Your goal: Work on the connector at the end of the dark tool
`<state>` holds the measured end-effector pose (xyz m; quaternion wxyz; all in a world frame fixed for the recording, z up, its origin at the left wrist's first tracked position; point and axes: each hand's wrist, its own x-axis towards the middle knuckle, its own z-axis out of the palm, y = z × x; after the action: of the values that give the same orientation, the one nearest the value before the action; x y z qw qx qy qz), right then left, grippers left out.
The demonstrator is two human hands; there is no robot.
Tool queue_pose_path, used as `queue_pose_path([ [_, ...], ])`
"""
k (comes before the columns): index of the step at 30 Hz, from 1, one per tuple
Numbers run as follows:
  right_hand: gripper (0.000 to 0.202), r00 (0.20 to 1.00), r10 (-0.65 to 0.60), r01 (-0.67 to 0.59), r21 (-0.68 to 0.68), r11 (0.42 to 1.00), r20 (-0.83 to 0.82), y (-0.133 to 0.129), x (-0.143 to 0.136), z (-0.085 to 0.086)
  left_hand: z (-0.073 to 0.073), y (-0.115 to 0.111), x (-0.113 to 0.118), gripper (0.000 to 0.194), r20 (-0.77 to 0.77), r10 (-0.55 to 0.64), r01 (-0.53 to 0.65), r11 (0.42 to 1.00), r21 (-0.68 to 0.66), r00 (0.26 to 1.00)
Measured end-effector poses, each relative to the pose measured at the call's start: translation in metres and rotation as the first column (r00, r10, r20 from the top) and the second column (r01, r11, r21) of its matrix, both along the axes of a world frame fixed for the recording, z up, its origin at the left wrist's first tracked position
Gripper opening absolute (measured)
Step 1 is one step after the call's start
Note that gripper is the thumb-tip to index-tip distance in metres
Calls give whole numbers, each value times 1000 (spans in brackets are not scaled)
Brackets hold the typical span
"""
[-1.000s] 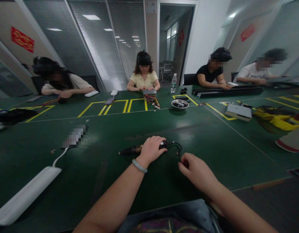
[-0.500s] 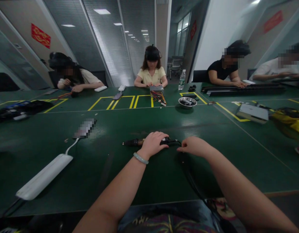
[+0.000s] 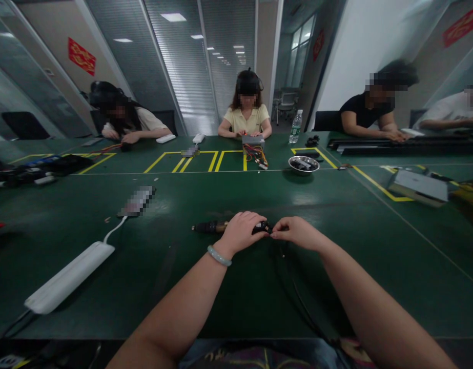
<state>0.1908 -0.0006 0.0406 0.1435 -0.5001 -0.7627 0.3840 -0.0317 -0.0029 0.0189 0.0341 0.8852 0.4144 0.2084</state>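
A dark, tube-shaped tool [image 3: 207,227] lies crosswise on the green table [image 3: 221,192], its narrow tip pointing left. My left hand [image 3: 242,230] is wrapped over the tool's body, with a pale bracelet on the wrist. At the tool's right end my right hand [image 3: 293,230] pinches the thin black cable, its fingertips almost touching the tool. The black cable [image 3: 303,302] runs down from there to the near table edge. Exactly how the fingertips hold it is too small to tell.
At left a white power strip [image 3: 70,277] connects to a phone [image 3: 138,201]. Farther back stand a metal bowl [image 3: 304,164], a bottle [image 3: 295,126] and a grey box with coloured wires [image 3: 254,148]. A silver box [image 3: 418,185] lies right. Several people sit opposite.
My right hand has moved left along the cable to the tool's right end. My left hand stays on the tool. The view has turned slightly left.
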Motion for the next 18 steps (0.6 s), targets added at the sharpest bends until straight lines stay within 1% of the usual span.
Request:
queue_pose_path([
  [2,28,988,-122,116,-61,991,-92,5,7,-13,0,-1,3,33,19,12,-12,1000,-2,1000],
  [4,25,973,-196,184,-100,978,-124,9,12,-26,1,-2,6,32,28,20,-20,1000,-5,999],
  [6,20,975,-184,171,-103,980,-127,12,14,-36,1,-4,9,33,20,32,-32,999,-7,999],
  [8,17,982,-137,122,-117,986,-130,13,15,-41,2,-5,11,35,8,44,-43,999,-21,999],
  [10,18,984,-109,87,-151,985,-142,15,17,-42,2,-5,10,41,14,46,-45,998,-41,999],
  [13,21,979,-115,79,-210,974,-167,17,20,-41,2,-3,4,51,41,82,-80,996,-48,996],
  [16,24,975,-129,82,-244,966,-183,18,22,-42,2,4,-6,48,18,172,-170,983,-73,985],
  [18,26,975,-124,78,-241,967,-183,19,22,-42,2,7,-13,47,-14,200,-200,974,-104,980],
])
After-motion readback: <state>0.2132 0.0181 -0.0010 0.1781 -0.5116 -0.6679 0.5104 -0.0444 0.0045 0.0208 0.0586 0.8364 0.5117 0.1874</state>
